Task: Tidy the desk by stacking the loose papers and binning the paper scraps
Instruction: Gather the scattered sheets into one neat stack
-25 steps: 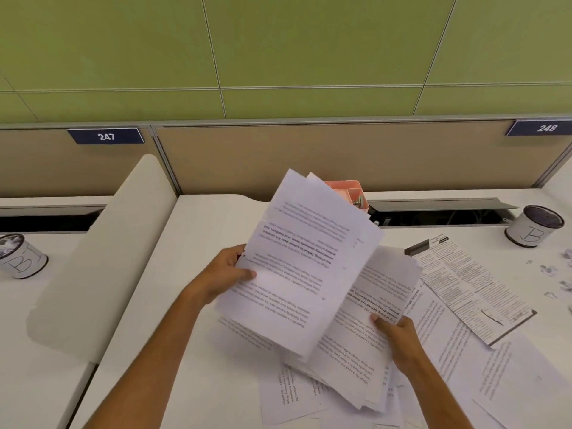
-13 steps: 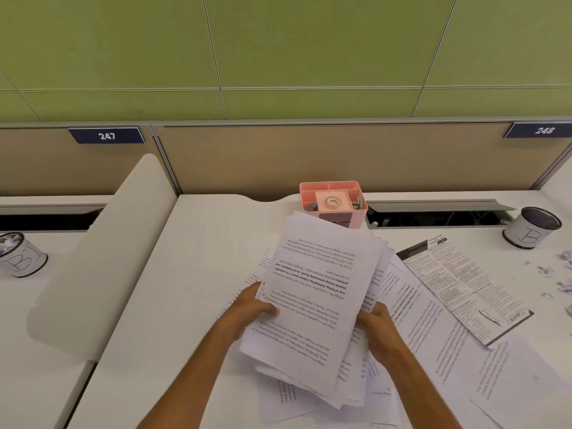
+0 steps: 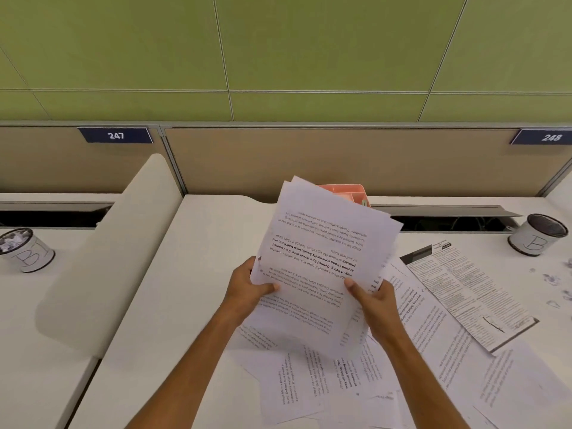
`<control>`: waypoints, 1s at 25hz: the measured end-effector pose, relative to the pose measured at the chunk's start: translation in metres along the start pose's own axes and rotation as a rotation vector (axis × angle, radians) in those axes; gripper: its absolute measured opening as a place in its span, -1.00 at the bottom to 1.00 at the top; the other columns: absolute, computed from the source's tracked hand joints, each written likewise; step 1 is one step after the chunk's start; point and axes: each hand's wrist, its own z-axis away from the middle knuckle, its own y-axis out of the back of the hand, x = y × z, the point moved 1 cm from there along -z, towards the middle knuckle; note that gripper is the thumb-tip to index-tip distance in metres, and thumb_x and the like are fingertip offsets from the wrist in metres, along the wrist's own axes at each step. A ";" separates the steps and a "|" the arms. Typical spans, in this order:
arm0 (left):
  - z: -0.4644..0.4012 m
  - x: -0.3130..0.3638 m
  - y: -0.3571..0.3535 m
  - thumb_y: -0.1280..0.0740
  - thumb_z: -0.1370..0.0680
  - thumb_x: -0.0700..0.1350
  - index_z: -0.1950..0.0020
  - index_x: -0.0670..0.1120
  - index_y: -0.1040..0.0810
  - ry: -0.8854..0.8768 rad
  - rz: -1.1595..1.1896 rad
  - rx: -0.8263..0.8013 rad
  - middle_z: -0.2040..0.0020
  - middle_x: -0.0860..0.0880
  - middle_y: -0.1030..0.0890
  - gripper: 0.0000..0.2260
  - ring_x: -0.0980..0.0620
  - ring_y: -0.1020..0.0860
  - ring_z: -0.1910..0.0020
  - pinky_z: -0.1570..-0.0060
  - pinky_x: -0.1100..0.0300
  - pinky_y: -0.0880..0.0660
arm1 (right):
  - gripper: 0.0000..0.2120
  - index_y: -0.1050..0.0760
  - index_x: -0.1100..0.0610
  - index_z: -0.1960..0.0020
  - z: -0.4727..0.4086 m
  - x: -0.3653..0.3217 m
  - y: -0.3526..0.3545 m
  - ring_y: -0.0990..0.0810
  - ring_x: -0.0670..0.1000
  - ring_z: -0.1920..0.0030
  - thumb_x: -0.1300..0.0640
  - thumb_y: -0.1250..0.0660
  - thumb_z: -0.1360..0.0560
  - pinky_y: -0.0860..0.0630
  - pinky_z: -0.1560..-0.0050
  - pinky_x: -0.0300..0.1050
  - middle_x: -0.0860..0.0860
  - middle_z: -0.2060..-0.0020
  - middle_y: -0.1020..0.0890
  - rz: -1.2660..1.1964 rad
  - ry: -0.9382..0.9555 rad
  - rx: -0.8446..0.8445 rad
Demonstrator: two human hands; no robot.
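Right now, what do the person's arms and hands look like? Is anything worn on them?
Both forearms are bare, with no sleeves in view. The left hand and right hand wear no gloves, and no rings, watch or bracelet show. The nails look short.

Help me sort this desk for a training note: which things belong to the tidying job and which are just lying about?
Job:
- held paper stack, in left hand and right hand
- loose sheets
- paper scraps
- bin can

Lying about:
- pink organiser tray
- desk number plate
- neighbouring can
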 end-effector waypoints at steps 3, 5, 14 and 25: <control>-0.001 0.007 0.010 -0.58 -0.32 -0.25 -0.19 -0.13 -0.57 0.020 0.070 -0.132 -0.09 -0.08 -0.69 -0.53 -0.10 -0.66 -0.06 -0.04 -0.02 -0.61 | -0.77 -0.58 0.15 -0.09 0.003 -0.008 0.001 -0.72 0.07 0.09 0.26 -0.39 -0.44 -0.65 0.21 -0.05 -0.02 0.08 -0.73 -0.012 0.030 -0.015; -0.004 0.008 0.019 -0.64 -0.19 -0.16 -0.18 -0.15 -0.60 0.100 0.132 -0.258 -0.11 -0.13 -0.68 -0.42 -0.14 -0.65 -0.09 -0.04 0.00 -0.60 | -0.81 -0.60 0.13 -0.04 0.004 -0.007 -0.001 -0.72 0.08 0.10 0.28 -0.38 -0.45 -0.65 0.20 -0.04 -0.01 0.09 -0.73 -0.006 0.023 -0.037; 0.001 0.026 0.010 -0.53 -0.36 -0.32 -0.07 -0.07 -0.62 0.031 0.013 -0.200 0.03 0.01 -0.72 -0.66 -0.02 -0.68 0.04 0.14 0.13 -0.62 | -0.75 -0.60 0.16 -0.04 0.004 -0.006 -0.010 -0.71 0.11 0.07 0.30 -0.44 -0.37 -0.65 0.17 0.01 0.03 0.06 -0.73 -0.015 0.079 -0.072; 0.015 0.020 -0.010 -0.53 -0.34 -0.39 -0.06 -0.09 -0.60 -0.071 0.098 0.002 0.05 -0.06 -0.69 -0.63 -0.01 -0.66 0.05 0.18 0.24 -0.59 | -0.54 -0.68 -0.13 0.07 0.006 -0.007 -0.008 -0.70 0.02 0.04 0.45 -0.45 -0.35 -0.66 0.11 0.01 -0.05 0.09 -0.73 -0.033 0.167 -0.026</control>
